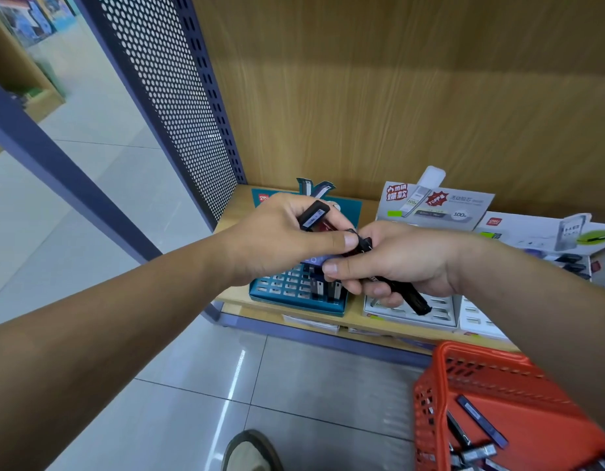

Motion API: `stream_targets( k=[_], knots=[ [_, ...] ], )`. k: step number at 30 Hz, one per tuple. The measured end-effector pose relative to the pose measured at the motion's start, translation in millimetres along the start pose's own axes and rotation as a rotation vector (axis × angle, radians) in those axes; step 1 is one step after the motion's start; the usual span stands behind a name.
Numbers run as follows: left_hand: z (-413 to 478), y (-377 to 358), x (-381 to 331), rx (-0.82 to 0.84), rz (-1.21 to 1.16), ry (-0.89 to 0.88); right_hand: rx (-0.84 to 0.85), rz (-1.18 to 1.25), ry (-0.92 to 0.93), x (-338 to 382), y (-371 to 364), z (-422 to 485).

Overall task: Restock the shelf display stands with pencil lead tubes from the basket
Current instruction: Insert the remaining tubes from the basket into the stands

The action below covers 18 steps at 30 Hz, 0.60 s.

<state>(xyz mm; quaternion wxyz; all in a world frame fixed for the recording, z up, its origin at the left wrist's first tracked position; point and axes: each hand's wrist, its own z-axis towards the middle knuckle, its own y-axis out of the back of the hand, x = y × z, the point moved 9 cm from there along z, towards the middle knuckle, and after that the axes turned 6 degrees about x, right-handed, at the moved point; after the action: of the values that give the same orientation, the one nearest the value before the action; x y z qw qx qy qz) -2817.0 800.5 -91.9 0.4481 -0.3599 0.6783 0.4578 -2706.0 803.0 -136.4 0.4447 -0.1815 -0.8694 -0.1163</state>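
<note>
Nearest us, a shoe [250,452] stands on the tiled floor; beside it, lower right, the red basket [440,385] holds loose lead tubes [481,419] lying flat at mixed angles. Above, both hands meet over the shelf edge; the left hand [280,239] pinches a black labelled tube [314,215] between thumb and curled fingers, with a reddish one behind it; the right hand [406,260] is closed round a bundle of dark tubes [408,295], their long axis running from upper left down to lower right, the free end over the white stand [430,316]. Directly beneath the hands sits the teal stand [294,297], most of its slots vacant; we judge the left hand nearer to it, so the coming move is a short drop, tube turned upright. Behind stands the wooden back panel [396,96].
</note>
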Motion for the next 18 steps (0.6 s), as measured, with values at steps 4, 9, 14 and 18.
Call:
stream_targets(
  k=[4,9,14,18],
  knots=[
    [1.0,8.6,-1.1,-0.079,-0.126,-0.003,0.027,0.052,0.034,-6.2,-4.7,1.2],
    [0.1,35.9,14.2,-0.214,-0.261,0.085,0.036,0.068,0.019,-18.6,-6.1,-0.1],
    [-8.9,54.3,27.5,-0.356,-0.231,0.101,-0.011,0.151,0.007,-21.6,5.3,-8.0],
    [-12.4,71.8,34.3,-0.499,-0.21,0.119,-0.007,0.249,0.032,-19.7,4.6,-7.0]
  ],
)
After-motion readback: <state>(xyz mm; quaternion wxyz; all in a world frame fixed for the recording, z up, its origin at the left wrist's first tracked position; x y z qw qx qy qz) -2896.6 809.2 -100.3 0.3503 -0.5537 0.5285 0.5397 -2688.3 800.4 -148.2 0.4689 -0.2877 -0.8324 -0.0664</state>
